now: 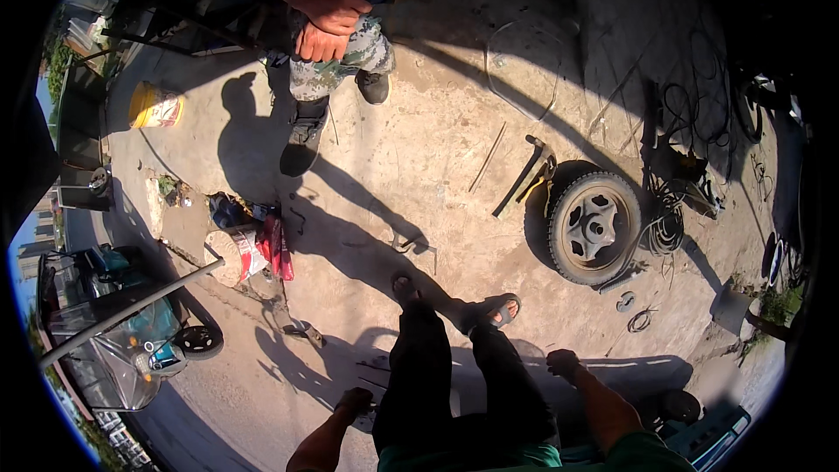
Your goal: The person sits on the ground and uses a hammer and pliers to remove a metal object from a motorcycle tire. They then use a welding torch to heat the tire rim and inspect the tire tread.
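Wheel: right of centre in the frame, well apart from both hands. Expect a heavy, stiff load — outer rubber grippy, metal centre likely slicker. Grasp opposite sides of the tread. Left hand and right hand, lower frame — finger closure cannot be determined.

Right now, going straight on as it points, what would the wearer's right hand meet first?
Probably the sandaled right foot, as the right hand points toward it; depth is unclear, so it might pass above.
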`<state>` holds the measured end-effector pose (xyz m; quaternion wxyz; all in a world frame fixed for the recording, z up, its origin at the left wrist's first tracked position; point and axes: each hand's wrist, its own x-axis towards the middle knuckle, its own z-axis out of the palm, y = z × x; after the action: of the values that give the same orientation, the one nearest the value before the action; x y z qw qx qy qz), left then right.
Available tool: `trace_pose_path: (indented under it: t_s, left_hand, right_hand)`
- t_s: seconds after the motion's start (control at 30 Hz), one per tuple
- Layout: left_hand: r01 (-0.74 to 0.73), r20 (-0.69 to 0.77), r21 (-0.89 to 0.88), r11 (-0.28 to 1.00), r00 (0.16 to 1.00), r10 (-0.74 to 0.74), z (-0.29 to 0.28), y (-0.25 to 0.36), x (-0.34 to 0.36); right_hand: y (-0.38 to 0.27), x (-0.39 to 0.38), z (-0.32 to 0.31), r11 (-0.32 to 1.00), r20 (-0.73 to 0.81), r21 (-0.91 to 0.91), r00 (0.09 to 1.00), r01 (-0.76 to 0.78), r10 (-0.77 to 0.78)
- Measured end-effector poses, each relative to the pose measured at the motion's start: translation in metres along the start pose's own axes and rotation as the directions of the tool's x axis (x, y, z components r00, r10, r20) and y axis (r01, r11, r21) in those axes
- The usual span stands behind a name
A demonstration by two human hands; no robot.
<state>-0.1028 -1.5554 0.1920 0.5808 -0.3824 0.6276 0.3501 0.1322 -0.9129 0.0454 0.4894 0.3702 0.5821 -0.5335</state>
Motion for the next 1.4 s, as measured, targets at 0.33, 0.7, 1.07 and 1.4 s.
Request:
trace_pose_path:
  t_s: [0.33, 0.7, 1.07, 1.4]
  left_hand:
    - [0.186, -0.003, -0.039, 0.982, 0.983, -0.186, -0.093, -0.028, 0.031]
    - [0.002, -0.115, -0.49, 0.872, 0.991, -0.067, -0.313, -0.014, 0.026]
    - [0.022, -0.028, -0.66, 0.751, 0.998, -0.054, -0.373, 0.07, -0.019]
    - [-0.047, -0.075, -0.741, 0.67, 0.997, -0.014, -0.514, 0.252, -0.05]
  right_hand:
    - [-0.198, -0.033, 0.014, 0.926, -0.262, 0.376, 0.956, -0.025, 0.132]
    - [-0.597, -0.035, 0.227, 0.886, -0.275, 0.183, 0.887, 0.426, -0.37]
    - [-0.812, 0.001, 0.301, 0.943, -0.19, 0.108, 0.937, 0.316, -0.292]
    - [-1.042, 0.076, 0.302, 0.971, -0.085, 0.089, 0.973, 0.22, -0.213]
